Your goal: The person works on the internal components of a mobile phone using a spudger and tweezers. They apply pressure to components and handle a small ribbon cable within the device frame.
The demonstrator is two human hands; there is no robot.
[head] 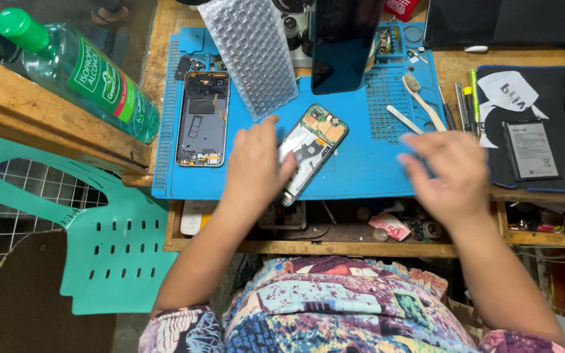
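Observation:
My left hand (254,159) rests on the blue work mat (361,163) and grips the lower end of an opened phone (314,145) whose circuit board and inner frame face up. The phone lies tilted, its top end pointing up and right. My right hand (451,168) is blurred over the mat's right edge, fingers spread, with a dark bit showing at the fingers; I cannot tell whether it holds something. A phone back frame (203,119) lies flat on the mat's left side.
A bubble-wrap sheet (251,53) and a dark phone screen (344,40) lean at the mat's back. A green-capped bottle (80,75) lies on the left shelf. Toothbrush (423,99), pens and a battery (531,150) lie right. An open drawer (335,229) holds small parts. A green chair (99,242) stands left.

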